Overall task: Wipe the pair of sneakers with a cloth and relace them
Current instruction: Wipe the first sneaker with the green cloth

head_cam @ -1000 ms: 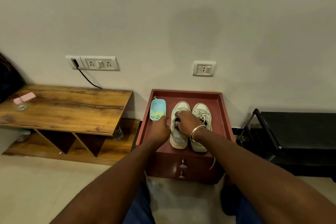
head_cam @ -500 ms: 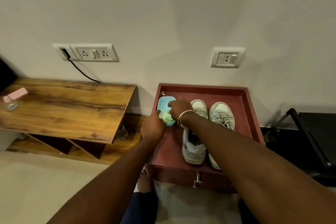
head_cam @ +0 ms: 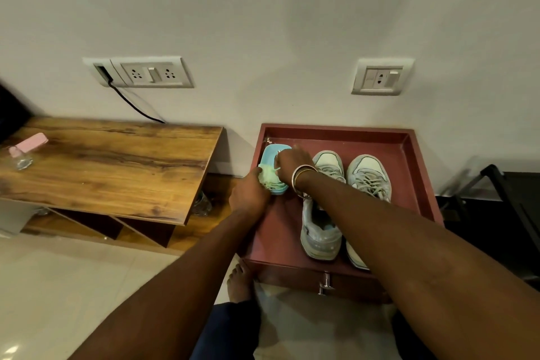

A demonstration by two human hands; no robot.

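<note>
Evidently you are at the opening step: fetching the cloth [head_cam: 267, 177], with no wiping begun yet. Seen from the head camera, your right hand [head_cam: 292, 162] is stretched forward and angled leftward, bangles at the wrist. Its fingertips pinch the pale green cloth, which lies bunched in the blue dish [head_cam: 267, 155]. Your left hand [head_cam: 248, 196] sits at the dish's near end with the thumb against the cloth. Its fingers are hidden, so I cannot tell whether they grip. The pair of sneakers [head_cam: 369, 175] stands side by side, toes to the wall, on the red cabinet top [head_cam: 409, 184], just right of the dish and partly under your right forearm. Next, I judge, you should lift the cloth free without dragging the dish along.
</note>
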